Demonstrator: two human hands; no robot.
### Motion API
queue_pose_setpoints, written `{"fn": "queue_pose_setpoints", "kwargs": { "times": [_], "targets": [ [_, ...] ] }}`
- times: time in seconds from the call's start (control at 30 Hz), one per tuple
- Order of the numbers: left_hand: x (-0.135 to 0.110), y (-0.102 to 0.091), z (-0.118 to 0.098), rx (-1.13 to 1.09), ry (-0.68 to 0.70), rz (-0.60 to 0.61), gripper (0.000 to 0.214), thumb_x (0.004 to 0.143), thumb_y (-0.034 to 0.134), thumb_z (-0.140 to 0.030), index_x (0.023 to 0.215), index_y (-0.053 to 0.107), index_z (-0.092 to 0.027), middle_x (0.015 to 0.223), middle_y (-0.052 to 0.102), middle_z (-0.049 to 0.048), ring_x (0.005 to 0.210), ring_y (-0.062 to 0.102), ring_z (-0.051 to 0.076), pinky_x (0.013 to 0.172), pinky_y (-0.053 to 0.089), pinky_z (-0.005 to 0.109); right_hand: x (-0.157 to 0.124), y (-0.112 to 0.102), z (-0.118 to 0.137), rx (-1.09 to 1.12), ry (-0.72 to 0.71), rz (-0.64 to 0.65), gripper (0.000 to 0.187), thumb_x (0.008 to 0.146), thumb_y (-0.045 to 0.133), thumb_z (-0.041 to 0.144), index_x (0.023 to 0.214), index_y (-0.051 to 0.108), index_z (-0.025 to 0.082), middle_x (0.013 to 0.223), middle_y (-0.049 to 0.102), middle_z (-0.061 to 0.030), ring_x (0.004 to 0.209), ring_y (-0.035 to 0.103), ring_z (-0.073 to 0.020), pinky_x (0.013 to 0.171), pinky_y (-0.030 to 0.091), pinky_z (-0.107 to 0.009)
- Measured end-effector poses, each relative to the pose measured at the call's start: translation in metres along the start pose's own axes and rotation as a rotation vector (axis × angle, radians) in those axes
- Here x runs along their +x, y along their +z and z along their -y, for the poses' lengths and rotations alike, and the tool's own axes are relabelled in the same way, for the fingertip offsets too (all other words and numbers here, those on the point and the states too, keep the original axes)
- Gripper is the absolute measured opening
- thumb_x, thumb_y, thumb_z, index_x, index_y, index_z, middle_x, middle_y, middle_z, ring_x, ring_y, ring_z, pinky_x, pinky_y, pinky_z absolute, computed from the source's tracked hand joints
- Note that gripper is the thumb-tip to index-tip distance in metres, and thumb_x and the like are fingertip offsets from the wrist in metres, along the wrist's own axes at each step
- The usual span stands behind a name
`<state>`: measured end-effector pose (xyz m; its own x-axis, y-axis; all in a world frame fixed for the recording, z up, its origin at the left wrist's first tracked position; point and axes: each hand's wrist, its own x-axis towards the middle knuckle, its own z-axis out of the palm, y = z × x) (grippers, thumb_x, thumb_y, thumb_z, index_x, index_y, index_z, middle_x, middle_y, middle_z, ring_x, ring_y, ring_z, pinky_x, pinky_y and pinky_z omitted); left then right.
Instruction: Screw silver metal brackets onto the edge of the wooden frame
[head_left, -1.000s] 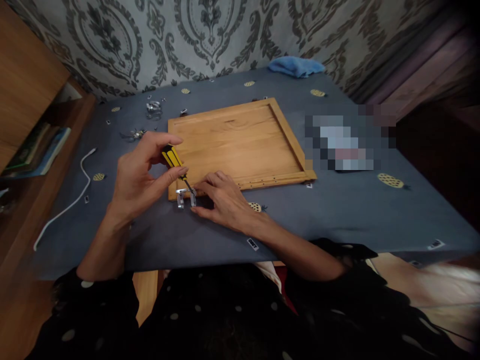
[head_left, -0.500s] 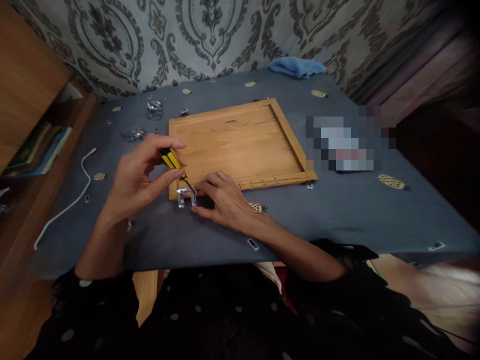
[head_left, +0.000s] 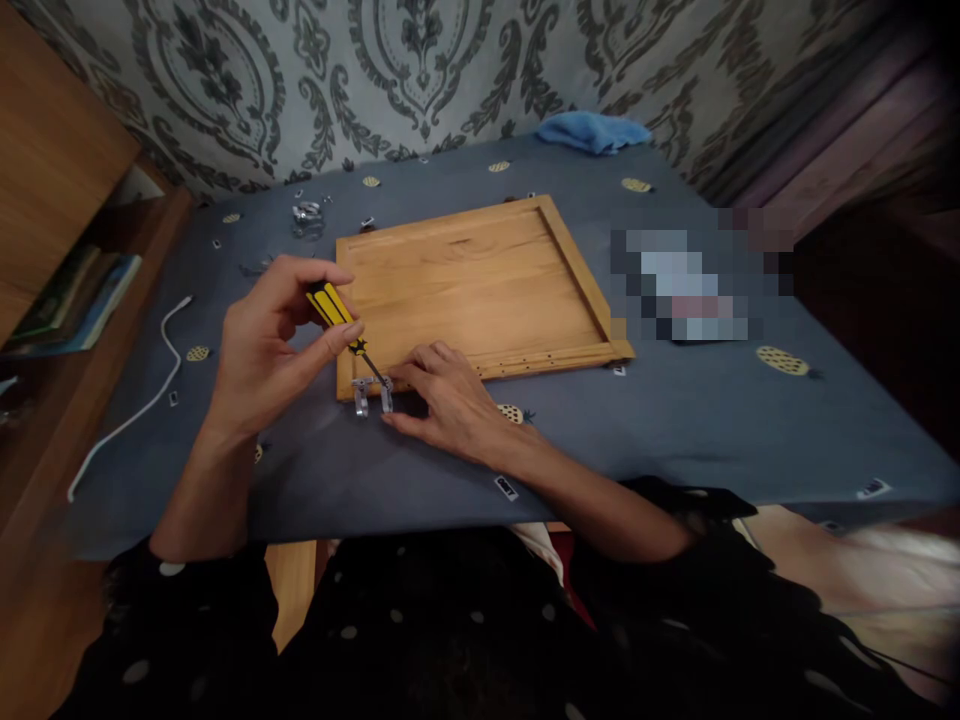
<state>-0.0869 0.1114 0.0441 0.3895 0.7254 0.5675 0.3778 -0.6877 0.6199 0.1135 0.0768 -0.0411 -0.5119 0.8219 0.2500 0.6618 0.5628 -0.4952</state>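
My left hand (head_left: 274, 345) grips the yellow-and-black handle of a screwdriver (head_left: 331, 308) between thumb and fingers. The shaft slants down to the right, and its tip meets silver metal hinge hardware (head_left: 361, 398) at the near left corner of a framed wooden panel (head_left: 457, 285). My right hand (head_left: 450, 405) lies low at the panel's near edge. Its thumb and index finger close around the right part of the hinge, partly hiding it. Several small dark holes run along the near frame strip.
More silver hinges (head_left: 307, 218) and small metal parts (head_left: 259, 264) lie behind my left hand. A white cable (head_left: 166, 385) curves at left, near a shelf with books (head_left: 112, 300). A blue cloth (head_left: 592, 132) lies at the back of the cloth-covered table (head_left: 697, 430); a pixelated patch is at right.
My left hand and the screwdriver handle have shifted slightly left and up, tilting the shaft more. The tip stays at the hinge. My right hand and the panel have stayed put.
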Motion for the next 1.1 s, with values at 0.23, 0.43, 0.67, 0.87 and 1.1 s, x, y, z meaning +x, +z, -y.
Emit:
{"fn": "queue_pose_setpoints", "kwargs": {
  "times": [0.23, 0.43, 0.67, 0.87, 1.1],
  "targets": [
    [-0.0003, 0.0026, -0.002, 0.063, -0.02, 0.021, 0.034, 0.086, 0.079, -0.045, 0.114, 0.066, -0.03, 0.095, 0.067, 0.0019, 0.08, 0.069, 0.018, 0.069, 0.059, 0.034, -0.0005, 0.0002, 0.0001, 0.003, 0.001, -0.007, 0.04, 0.087, 0.074, 0.043, 0.114, 0.069, 0.014, 0.11, 0.064, -0.0115, 0.102, 0.051, -0.0275, 0.088, 0.04, -0.038],
    [-0.0015, 0.0032, 0.0004, 0.049, -0.008, 0.044, 0.036, 0.087, 0.079, -0.043, 0.117, 0.066, -0.03, 0.098, 0.068, 0.0019, 0.081, 0.069, 0.019, 0.072, 0.059, 0.034, -0.0001, -0.0013, 0.0013, 0.02, 0.011, 0.008, 0.042, 0.087, 0.075, 0.042, 0.115, 0.07, 0.012, 0.112, 0.065, -0.0126, 0.104, 0.053, -0.0282, 0.09, 0.041, -0.039],
    [-0.0022, 0.002, 0.0041, 0.136, 0.045, 0.047, 0.038, 0.087, 0.078, -0.043, 0.12, 0.067, -0.029, 0.106, 0.068, 0.0035, 0.081, 0.067, 0.019, 0.069, 0.056, 0.035, 0.0002, -0.0022, 0.0013, 0.015, 0.021, 0.015, 0.044, 0.087, 0.076, 0.043, 0.118, 0.069, 0.011, 0.114, 0.065, -0.0133, 0.106, 0.053, -0.0291, 0.092, 0.042, -0.04],
    [-0.0013, 0.0049, 0.0021, 0.151, 0.079, 0.036, 0.034, 0.085, 0.08, -0.039, 0.117, 0.069, -0.031, 0.103, 0.069, 0.0024, 0.081, 0.065, 0.018, 0.065, 0.055, 0.033, 0.0006, -0.004, 0.0035, 0.01, 0.031, 0.035, 0.043, 0.087, 0.076, 0.042, 0.117, 0.07, 0.012, 0.113, 0.065, -0.0129, 0.106, 0.053, -0.0286, 0.092, 0.041, -0.04],
    [-0.0031, 0.0075, -0.0016, 0.13, 0.049, -0.027, 0.037, 0.083, 0.083, -0.039, 0.116, 0.069, -0.031, 0.106, 0.07, 0.0013, 0.075, 0.065, 0.016, 0.066, 0.057, 0.032, 0.0006, -0.002, 0.0023, 0.009, 0.021, 0.015, 0.041, 0.087, 0.076, 0.041, 0.114, 0.07, 0.012, 0.113, 0.065, -0.0129, 0.105, 0.053, -0.0284, 0.091, 0.041, -0.04]
  ]
}}
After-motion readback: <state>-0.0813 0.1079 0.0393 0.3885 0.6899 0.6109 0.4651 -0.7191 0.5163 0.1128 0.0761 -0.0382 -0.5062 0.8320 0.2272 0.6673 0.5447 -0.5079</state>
